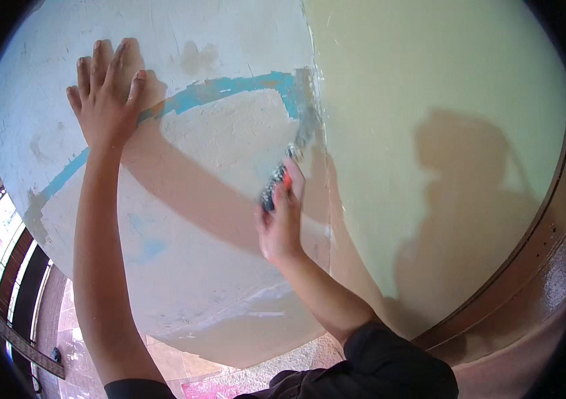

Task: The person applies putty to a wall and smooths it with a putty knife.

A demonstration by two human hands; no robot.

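the right hand (280, 223) was clenched on a scraper (287, 171) whose long axis ran up and slightly right, its blade tip touching the wall (216, 153) at the corner seam, just below the blue paint band (229, 88). the left hand (105, 93) lay flat and open against the wall, well apart to the upper left, gripping nothing; no containers showed.

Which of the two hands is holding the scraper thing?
The right hand grips the scraper, with its blade against the wall. The left hand holds nothing; it lies flat on the wall, fingers spread.

Bldg under renovation: patchy plastered wall (216, 253) w/ old blue paint (229, 88), tiled floor (170, 362).
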